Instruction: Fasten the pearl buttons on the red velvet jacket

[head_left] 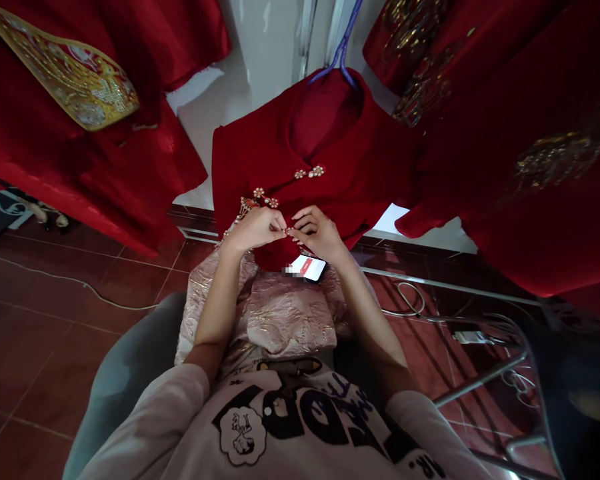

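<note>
A red garment (260, 150) hangs in front of me from a purple hanger (341, 57). Flower-shaped beaded fasteners (310, 173) sit below its neckline, and more beaded flowers (266, 197) lie along its left side. Low on the front of the cloth, my left hand (260, 229) and my right hand (317, 233) meet fingertip to fingertip. Both are closed in a pinch on a small beaded fastener (289, 231), mostly covered by the fingers. Just under my right hand, a phone (307, 268) with a lit screen rests on the pink crinkled fabric (290, 313) over my lap.
Red garments with gold embroidery hang at the left (80, 80) and at the right (555, 160). A metal frame (480, 380) stands at the lower right, near a white power strip (473, 337). A cable (95, 288) runs across the tiled floor (35, 347).
</note>
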A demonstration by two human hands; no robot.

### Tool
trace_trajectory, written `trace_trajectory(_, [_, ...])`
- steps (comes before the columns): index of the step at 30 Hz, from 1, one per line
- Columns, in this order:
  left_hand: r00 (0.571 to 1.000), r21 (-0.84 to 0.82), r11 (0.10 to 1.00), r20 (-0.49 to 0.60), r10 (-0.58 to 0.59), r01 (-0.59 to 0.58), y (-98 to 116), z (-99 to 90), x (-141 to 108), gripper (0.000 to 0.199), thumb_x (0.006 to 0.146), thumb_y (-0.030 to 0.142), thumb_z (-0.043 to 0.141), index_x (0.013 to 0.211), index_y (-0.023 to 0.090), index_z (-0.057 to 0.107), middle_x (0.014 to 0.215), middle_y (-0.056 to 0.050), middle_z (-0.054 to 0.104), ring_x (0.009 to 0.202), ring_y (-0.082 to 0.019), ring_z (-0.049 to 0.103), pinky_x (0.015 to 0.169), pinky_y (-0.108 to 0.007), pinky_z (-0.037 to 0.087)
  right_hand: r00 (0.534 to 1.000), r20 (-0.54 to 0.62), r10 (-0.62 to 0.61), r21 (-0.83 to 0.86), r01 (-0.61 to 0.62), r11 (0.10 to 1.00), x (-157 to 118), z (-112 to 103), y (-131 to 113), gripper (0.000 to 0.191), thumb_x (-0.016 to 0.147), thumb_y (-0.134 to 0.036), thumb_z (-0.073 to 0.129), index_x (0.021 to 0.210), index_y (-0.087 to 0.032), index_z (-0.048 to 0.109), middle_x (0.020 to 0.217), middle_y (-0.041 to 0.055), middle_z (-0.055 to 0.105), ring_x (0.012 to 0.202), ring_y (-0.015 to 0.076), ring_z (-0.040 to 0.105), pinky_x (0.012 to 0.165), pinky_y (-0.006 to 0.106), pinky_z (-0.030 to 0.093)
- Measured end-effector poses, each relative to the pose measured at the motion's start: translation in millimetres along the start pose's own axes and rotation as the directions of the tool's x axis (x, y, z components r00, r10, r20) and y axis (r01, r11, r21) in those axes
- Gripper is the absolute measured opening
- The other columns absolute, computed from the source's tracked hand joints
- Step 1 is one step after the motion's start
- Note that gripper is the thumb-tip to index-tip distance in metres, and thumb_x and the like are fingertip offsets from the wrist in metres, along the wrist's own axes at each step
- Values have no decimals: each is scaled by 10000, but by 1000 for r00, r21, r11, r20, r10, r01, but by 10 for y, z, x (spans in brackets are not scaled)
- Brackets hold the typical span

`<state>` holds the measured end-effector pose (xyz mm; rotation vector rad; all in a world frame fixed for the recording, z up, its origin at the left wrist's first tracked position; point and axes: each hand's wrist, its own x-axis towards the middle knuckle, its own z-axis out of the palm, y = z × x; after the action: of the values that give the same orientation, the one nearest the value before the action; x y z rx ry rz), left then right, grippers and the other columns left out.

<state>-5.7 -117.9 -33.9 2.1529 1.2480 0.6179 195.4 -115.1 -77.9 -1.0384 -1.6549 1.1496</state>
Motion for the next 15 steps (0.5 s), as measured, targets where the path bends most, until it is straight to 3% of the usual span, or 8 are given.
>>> trace_trajectory(5, [999, -25, 1000, -30, -19, 18, -19, 30, 30, 107, 788, 216, 779, 853, 135, 755, 843, -74, 808, 789, -197, 774, 693, -270, 543, 998, -33, -44, -100, 40, 994, -11, 8, -14, 256, 774, -262, 753, 972, -232, 593, 833, -8, 707, 723, 153, 710, 706, 286, 564])
trace_trajectory(10, [999, -23, 1000, -43, -16, 15, -24, 48, 30, 122, 749, 85, 716, 851, 131, 763, 847, -66, 810, 800, -192, 778, 725, -265, 564, 997, -45, -66, -178, 57, 982, -13, 22, -27, 222, 795, -271, 765, 972, -228, 637, 833, 6, 740, 743, 172, 729, 754, 308, 576])
trace_trajectory(15, [1000, -8, 1000, -18, 6, -6, -72, 46, 43, 137, 783, 100, 695, 878, 125, 791, 875, -80, 817, 813, -203, 784, 735, -270, 579, 996, -35, -83, -206, 74, 976, -6, 26, 18, 215, 805, -257, 755, 996, -227, 661, 844, 13, 746, 751, 173, 730, 753, 301, 589])
